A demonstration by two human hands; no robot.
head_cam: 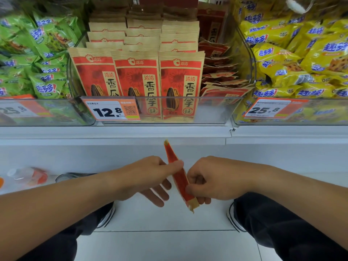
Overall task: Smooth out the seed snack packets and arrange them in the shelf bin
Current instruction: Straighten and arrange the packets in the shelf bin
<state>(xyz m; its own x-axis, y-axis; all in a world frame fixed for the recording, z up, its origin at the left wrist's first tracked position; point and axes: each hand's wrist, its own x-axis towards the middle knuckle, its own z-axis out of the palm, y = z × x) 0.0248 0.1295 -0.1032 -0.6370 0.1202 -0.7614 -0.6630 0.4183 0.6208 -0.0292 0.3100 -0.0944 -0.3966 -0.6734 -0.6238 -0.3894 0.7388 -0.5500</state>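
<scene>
A red and tan seed packet (172, 157) is held edge-on in front of me, below the shelf. My left hand (148, 178) pinches its middle between thumb and fingers. My right hand (211, 178) grips its lower end with curled fingers. Above, the clear shelf bin (212, 110) holds three upright rows of the same seed packets (137, 72) on its left and middle. On the bin's right side lies a loose, untidy pile of flat packets (220, 72).
Green snack bags (37, 53) fill the bin to the left and yellow snack bags (301, 59) the bin to the right. Price tags (111, 110) hang on the bin fronts. The white shelf ledge (113, 132) juts toward me; my knees flank the tiled floor.
</scene>
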